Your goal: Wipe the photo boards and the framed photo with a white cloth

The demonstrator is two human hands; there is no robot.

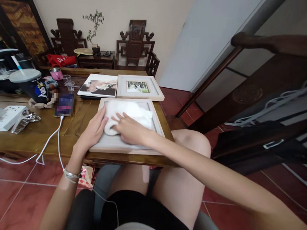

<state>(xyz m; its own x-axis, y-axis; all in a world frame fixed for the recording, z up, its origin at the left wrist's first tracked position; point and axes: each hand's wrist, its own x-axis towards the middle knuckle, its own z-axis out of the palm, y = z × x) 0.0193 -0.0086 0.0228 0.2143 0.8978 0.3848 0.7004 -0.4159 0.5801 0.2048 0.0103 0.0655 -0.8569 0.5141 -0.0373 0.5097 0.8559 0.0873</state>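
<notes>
A pale wooden picture frame (pixel 120 149) lies flat at the front edge of the table, partly covered by a folded white cloth (pixel 128 109). My right hand (pixel 130 128) presses the cloth down on the frame, its fingers bent over the fabric. Along the frame's left side rests my left hand (pixel 97 125), fingers stretched out, thumb apart, beside the cloth. What the cloth and hands cover cannot be seen. Just behind lie a second pale frame (pixel 157 91) with a small photo (pixel 138 86) in it and a stack topped by a photo print (pixel 99 85).
On the wooden table (pixel 77 131) to the left are a phone (pixel 64 104) on a white cable, a power strip (pixel 11 116), a dark lidded cup (pixel 39 89) and a pink cup (pixel 56 74). A dark wooden chair (pixel 248 89) stands close on the right.
</notes>
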